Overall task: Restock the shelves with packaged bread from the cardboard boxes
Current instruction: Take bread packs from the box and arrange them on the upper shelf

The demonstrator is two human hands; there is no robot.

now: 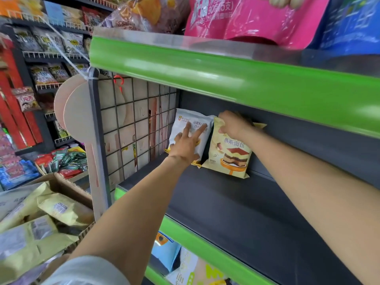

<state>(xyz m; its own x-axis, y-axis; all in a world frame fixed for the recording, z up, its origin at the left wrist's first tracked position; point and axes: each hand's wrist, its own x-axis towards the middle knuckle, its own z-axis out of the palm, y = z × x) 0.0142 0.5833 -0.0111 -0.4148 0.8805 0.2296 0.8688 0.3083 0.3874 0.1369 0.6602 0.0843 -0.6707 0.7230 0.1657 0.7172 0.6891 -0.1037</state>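
Far back on the dark shelf (236, 204), my left hand (186, 146) flat, fingers spread on the white bread pack (191, 130), my right hand (233, 125) gripping the yellow bread pack's (230, 155) top edge, both packs upright, touching.

left hand (186, 146) fingers spread, right hand (232, 124) curled

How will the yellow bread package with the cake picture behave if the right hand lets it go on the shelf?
The yellow package looks puffy and soft, so it is probably light and would dent rather than break. It stands on its narrow bottom edge, held at the top by the right hand, so it may tip forward, though the white package beside it may give some support.
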